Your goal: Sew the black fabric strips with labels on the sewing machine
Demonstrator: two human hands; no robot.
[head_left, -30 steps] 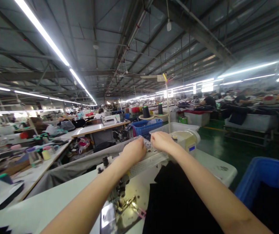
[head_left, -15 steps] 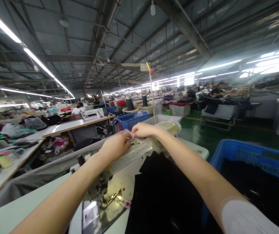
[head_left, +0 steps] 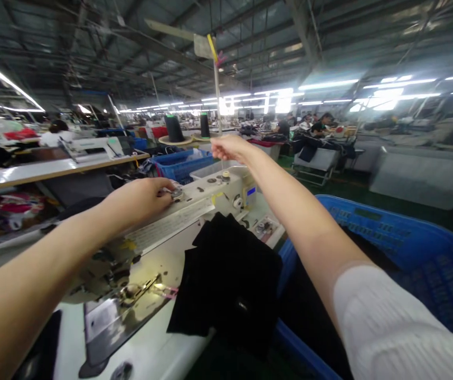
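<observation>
My left hand [head_left: 141, 198] rests on top of a white sewing machine [head_left: 226, 182], its thumb and forefinger closed at a small round metal part [head_left: 177, 194]. Raised beyond the machine head, my right hand [head_left: 229, 148] is pinched near the thread stand; anything between its fingertips is too fine to make out. Below the arm, a lamp lights the presser foot and needle area [head_left: 147, 287], with a pink-handled tool [head_left: 167, 290] beside it. Black fabric pieces [head_left: 226, 274] are draped over the right part of the machine bed.
A blue crate [head_left: 393, 216] with dark fabric stands at the right. Black thread cones [head_left: 174, 128] sit on the stand behind the machine, near another blue crate [head_left: 179, 164]. Another sewing machine [head_left: 95, 148] is at the left. People work in the background.
My right hand has moved away from my left hand, up and out past the machine. My left hand stays at the machine top. The view has turned right and down.
</observation>
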